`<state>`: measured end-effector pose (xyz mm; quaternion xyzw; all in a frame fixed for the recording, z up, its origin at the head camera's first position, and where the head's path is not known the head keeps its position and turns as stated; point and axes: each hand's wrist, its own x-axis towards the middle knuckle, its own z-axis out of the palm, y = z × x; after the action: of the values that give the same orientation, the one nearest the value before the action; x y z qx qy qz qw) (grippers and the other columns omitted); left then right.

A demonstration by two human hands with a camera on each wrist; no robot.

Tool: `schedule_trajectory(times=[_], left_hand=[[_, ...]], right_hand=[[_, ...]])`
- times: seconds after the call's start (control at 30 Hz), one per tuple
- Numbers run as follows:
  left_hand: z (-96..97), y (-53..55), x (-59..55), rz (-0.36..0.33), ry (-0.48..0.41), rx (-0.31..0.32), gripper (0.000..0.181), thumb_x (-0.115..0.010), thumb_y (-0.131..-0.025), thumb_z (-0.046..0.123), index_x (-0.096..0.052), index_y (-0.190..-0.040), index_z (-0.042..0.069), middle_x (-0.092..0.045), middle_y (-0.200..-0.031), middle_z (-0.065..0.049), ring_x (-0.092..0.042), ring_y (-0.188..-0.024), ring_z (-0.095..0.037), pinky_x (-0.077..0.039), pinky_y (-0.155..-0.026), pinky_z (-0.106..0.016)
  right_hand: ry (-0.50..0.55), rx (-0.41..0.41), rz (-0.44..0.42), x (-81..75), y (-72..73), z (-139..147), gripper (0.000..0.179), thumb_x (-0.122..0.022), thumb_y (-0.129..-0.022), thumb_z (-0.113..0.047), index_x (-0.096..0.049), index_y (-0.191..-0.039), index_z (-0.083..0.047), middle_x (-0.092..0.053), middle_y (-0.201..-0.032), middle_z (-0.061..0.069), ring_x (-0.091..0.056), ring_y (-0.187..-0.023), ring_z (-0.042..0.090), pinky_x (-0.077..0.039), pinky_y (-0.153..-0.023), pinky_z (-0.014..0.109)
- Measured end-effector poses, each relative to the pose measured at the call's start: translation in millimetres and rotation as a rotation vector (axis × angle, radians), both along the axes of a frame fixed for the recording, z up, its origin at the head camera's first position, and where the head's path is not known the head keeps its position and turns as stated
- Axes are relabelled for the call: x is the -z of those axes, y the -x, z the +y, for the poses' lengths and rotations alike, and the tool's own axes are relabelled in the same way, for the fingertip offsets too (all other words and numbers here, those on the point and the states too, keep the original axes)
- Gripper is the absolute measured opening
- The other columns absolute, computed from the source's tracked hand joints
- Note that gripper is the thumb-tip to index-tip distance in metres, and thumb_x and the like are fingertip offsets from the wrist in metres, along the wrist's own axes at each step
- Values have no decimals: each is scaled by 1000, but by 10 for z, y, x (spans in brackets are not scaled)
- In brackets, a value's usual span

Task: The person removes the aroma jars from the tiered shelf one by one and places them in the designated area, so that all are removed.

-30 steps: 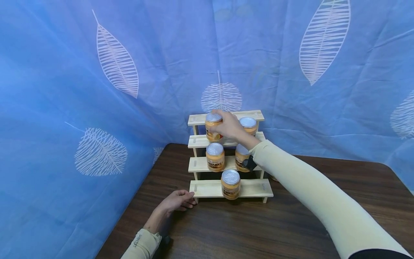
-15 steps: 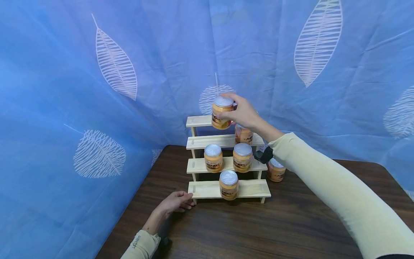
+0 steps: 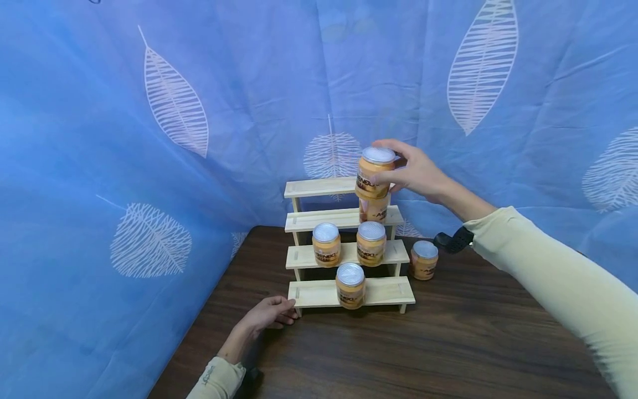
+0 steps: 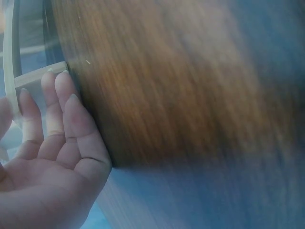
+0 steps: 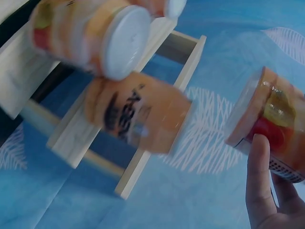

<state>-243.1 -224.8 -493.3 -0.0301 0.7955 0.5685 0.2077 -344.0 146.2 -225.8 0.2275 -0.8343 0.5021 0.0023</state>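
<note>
A four-step wooden rack point(image 3: 314, 221) stands on the dark table. My left hand point(image 3: 271, 314) is at the front left corner of its lowest step, the thumb on the board and the fingers below against the leg. In the left wrist view those fingers point(image 4: 66, 90) lie along the pale end piece. My right hand point(image 3: 417, 173) grips an orange jar point(image 3: 370, 180) with a silver lid, raised in front of the top step's right end. In the right wrist view the held jar point(image 5: 276, 124) appears apart from the rack, thumb and fingers round it.
A jar point(image 3: 374, 210) stands on the third step, partly hidden by the held one. Two jars sit on the second step, among them a left jar point(image 3: 326, 246). Another jar point(image 3: 351, 288) is on the lowest step, and one point(image 3: 423, 261) stands on the table right of the rack.
My right hand has lifted the jar off the left of the third step and carried it up and to the right. My left hand stays at the rack's corner.
</note>
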Motion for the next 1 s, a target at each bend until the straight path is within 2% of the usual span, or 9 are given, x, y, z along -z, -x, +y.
schedule_trajectory(times=[0.53,0.8,1.0], left_hand=[[-29,27,36,-10,-12,21,38,-57,-101,45,-63,-100,7,-75,-98,-5,-71,-85,-14,-53,-75,-32],[-28,11,15,-14,-28,33,37,-58,-101,44,-63,-99,8,-75,-98,-4,-71,-85,-14,-52,-75,-32],[-34,7,11,-13,-38,42,36,-58,-100,44,-62,-97,8,-76,-98,-4,-71,-86,-15,-52,-75,-33]], right_hand=[[-74,40,53,122,-296,637,71,-76,-90,-16,-42,-151,-25,-49,-132,4,-55,-104,15,-58,-69,37],[-145,90,50,356,-451,1023,73,-75,-91,-16,-38,-153,-23,-47,-135,5,-53,-105,6,-58,-69,34],[-185,148,90,599,-492,1327,73,-76,-90,-18,-39,-153,-24,-47,-132,1,-52,-102,3,-56,-67,32]])
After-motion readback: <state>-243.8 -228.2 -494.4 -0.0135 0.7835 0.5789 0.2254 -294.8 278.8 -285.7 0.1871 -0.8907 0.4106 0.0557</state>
